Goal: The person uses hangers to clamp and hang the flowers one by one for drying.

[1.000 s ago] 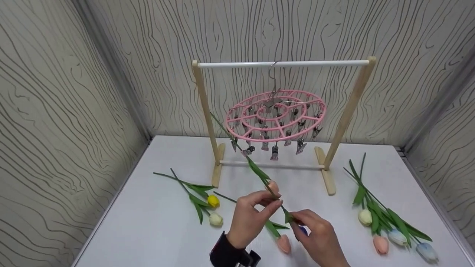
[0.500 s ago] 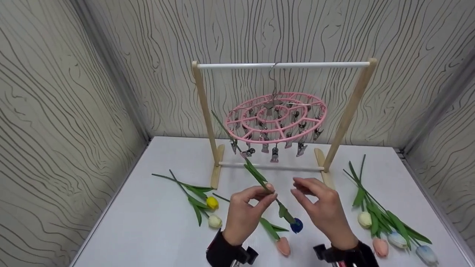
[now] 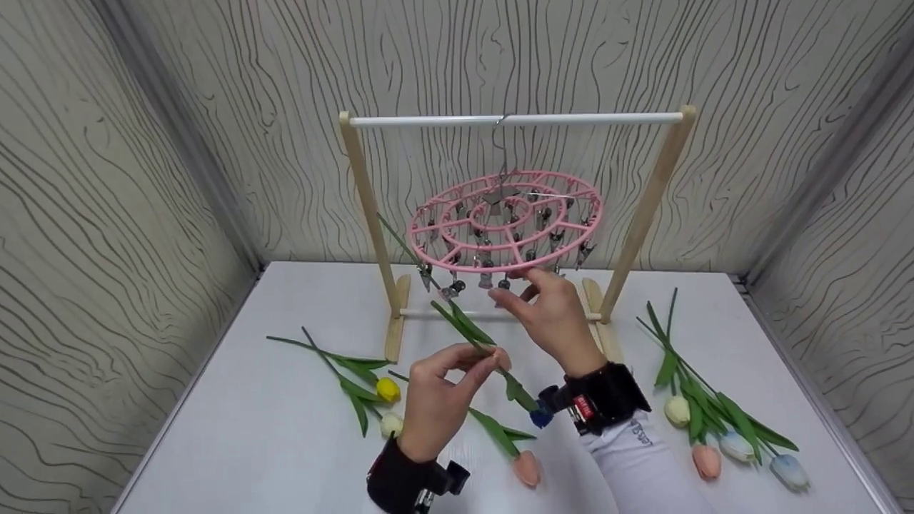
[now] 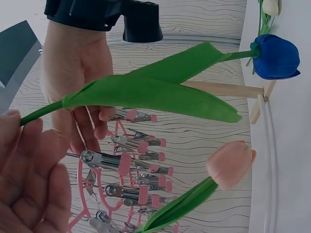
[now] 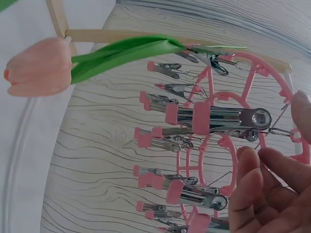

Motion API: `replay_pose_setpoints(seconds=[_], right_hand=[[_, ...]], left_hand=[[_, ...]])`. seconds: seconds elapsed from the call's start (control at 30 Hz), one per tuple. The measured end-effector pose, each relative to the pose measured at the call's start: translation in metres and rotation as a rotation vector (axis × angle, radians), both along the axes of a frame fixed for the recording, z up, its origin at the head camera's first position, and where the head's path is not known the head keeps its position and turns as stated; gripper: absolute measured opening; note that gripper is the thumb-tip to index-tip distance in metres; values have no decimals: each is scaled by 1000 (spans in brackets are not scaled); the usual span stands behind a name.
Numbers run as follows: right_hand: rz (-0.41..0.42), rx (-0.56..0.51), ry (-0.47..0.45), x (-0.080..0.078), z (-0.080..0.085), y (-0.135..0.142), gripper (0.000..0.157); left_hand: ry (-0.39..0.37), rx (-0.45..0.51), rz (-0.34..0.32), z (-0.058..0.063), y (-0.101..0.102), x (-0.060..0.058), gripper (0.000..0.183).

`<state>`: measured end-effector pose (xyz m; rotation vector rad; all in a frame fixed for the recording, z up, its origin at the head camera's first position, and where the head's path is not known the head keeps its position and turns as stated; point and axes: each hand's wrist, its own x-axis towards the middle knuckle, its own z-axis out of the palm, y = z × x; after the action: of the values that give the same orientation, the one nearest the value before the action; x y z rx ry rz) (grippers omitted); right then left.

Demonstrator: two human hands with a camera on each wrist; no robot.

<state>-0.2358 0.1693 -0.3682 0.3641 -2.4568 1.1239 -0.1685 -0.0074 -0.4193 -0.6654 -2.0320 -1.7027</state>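
Observation:
My left hand (image 3: 439, 400) pinches the stem of a blue tulip (image 4: 276, 57) between thumb and fingers; the bloom points down and to the right in the head view. Up at the front rim of a pink round clip hanger (image 3: 471, 269), my right hand (image 3: 560, 318) has thumb and fingers apart on either side of a metal clip (image 5: 228, 120) with pink tips. Whether they touch it I cannot tell. One pink tulip (image 5: 41, 68) hangs by its stem from another clip at the hanger's left, its bloom partly behind my left hand in the head view.
The hanger hooks over the white bar (image 3: 428, 121) of a wooden-legged stand. A yellow tulip (image 3: 388, 390) and a white one (image 3: 391, 425) lie left. Another pink tulip (image 3: 527, 469) lies in front. Several tulips, including a white one (image 3: 678, 410), lie right.
My right hand has let go of the blue tulip and moved up to the hanger's front clips. My left hand keeps hold of the stem. The head view has shifted slightly.

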Motion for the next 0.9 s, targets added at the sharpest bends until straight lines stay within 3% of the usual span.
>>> replay_pose_setpoints(seconds=[0.23, 0.57, 0.9], right_hand=[[38, -39, -17, -11, -8, -6, 20], [7, -100, -108, -1, -7, 15, 26], [38, -444, -233, 8, -5, 12, 29]], left_hand=[[10, 11, 90, 1, -16, -5, 13], [-14, 50, 70, 14, -21, -25, 14], [-40, -2, 64, 43, -21, -41, 14]])
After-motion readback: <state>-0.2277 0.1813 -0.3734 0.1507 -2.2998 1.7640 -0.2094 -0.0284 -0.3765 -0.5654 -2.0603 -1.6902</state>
